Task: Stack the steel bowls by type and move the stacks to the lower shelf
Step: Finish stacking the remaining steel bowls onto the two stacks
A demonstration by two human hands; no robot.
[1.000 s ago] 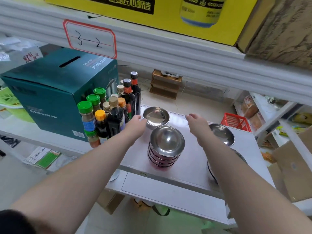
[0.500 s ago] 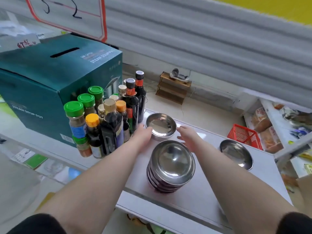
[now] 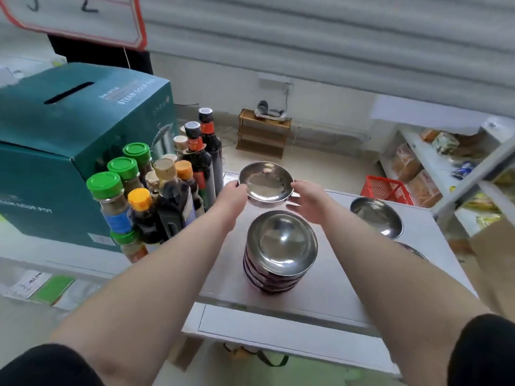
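A stack of steel bowls is seen nearest on the grey shelf top; just beyond it a shallow steel bowl is gripped by its rim between the left hand and the right hand; a single steel bowl lies to the right, well apart; sauce bottles and a teal soup pot box are set to the left; a red basket is seen farther off

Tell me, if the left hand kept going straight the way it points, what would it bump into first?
The left hand already grips the shallow steel bowl, so it meets that first. Beyond the bowl there seems to be only open floor, though depth is hard to judge.
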